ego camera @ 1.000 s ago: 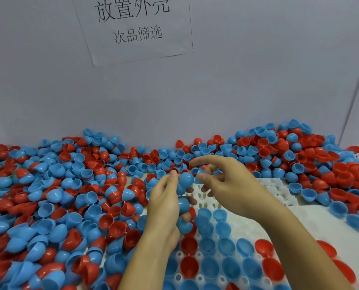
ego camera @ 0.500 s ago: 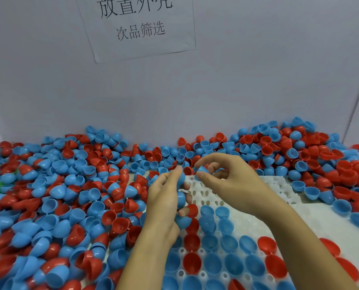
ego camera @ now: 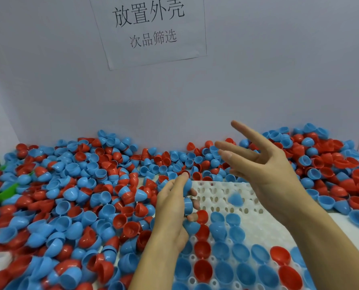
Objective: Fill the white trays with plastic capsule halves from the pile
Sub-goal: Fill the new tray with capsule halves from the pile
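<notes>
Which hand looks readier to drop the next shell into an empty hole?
Probably the right hand: open, empty, above the white plastic tray's bare holes. The left hand grips stacked blue plastic capsule halves.

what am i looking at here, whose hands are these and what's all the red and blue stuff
This is one picture from a camera worn on a person's head, looking forward and down at their own two bare hands; there is no machine. The red and blue stuff is a pile of plastic capsule halves, small cups heaped against a white wall. In front lies a white tray full of round holes; the nearer rows already hold halves, the far rows are bare. The left hand grips a few blue halves. The right hand is raised with fingers spread, holding nothing. A blurred blue half shows just below it, seemingly falling toward the tray. A paper sign hangs on the wall.
</notes>
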`<state>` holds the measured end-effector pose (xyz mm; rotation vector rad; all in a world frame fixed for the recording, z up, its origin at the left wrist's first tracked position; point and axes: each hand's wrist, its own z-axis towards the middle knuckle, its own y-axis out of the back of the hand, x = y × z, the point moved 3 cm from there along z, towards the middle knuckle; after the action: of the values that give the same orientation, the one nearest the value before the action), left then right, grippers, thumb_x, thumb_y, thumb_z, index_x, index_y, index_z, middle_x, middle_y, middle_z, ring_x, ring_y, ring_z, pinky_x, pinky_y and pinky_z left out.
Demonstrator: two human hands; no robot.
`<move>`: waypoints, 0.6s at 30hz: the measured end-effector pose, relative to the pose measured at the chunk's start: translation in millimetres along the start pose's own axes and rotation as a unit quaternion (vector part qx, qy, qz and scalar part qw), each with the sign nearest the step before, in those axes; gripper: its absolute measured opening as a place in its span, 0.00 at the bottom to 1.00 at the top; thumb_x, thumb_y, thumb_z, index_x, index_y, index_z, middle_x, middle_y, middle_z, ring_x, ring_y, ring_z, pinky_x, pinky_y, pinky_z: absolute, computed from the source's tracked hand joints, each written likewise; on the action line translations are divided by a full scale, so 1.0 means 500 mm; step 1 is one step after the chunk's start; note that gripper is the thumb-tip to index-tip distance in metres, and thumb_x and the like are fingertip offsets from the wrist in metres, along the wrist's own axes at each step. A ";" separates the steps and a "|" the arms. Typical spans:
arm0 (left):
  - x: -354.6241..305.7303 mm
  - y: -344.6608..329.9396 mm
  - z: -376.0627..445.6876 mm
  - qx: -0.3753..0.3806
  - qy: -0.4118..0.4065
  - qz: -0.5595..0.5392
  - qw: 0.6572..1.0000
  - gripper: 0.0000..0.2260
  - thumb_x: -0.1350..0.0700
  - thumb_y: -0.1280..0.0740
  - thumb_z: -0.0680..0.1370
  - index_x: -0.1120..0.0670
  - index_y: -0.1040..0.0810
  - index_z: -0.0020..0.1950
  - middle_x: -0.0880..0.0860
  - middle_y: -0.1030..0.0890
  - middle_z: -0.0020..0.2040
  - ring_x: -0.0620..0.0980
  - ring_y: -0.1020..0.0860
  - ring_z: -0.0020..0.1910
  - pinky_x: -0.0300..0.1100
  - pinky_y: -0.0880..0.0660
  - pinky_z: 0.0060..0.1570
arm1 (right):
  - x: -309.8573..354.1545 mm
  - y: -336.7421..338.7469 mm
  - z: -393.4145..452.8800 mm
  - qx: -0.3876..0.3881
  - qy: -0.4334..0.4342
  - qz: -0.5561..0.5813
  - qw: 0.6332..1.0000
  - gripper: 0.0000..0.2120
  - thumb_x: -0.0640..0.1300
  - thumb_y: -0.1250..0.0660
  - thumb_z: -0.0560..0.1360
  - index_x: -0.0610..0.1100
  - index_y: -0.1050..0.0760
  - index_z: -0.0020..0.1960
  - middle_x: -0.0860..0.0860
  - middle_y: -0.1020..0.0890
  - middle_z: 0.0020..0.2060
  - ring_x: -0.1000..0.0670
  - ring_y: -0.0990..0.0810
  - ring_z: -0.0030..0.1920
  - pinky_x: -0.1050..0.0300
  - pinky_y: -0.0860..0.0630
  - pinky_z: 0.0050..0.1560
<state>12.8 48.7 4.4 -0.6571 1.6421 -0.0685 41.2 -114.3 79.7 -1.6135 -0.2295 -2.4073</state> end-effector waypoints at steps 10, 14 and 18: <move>-0.003 0.007 0.004 0.000 -0.001 -0.020 1.000 0.08 0.50 0.30 0.79 0.53 0.23 0.48 0.51 0.24 0.35 0.45 0.28 0.27 0.34 0.37 0.18 | -0.058 0.024 -0.007 0.141 -0.162 -0.380 0.900 0.09 0.48 0.26 0.74 0.61 0.20 0.49 0.57 0.17 0.43 0.55 0.16 0.42 0.59 0.18 0.44; 0.000 0.010 0.008 -0.008 -0.007 -0.012 1.000 0.09 0.49 0.30 0.79 0.54 0.23 0.49 0.53 0.24 0.39 0.45 0.28 0.28 0.34 0.37 0.19 | -0.080 -0.017 -0.023 0.297 -0.199 -0.437 0.825 0.17 0.59 0.21 0.65 0.64 0.21 0.52 0.60 0.21 0.48 0.58 0.21 0.47 0.60 0.23 0.50; -0.001 0.011 0.009 -0.007 -0.014 -0.016 1.000 0.08 0.50 0.31 0.79 0.53 0.23 0.47 0.51 0.25 0.34 0.44 0.29 0.26 0.35 0.38 0.19 | -0.090 -0.037 -0.024 0.291 -0.147 -0.472 0.819 0.12 0.55 0.22 0.69 0.59 0.20 0.51 0.60 0.21 0.46 0.59 0.22 0.44 0.67 0.28 0.41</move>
<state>14.7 55.1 1.6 -0.6913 1.6074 -0.0704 41.7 -94.9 33.4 -1.7373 -2.0123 -2.1665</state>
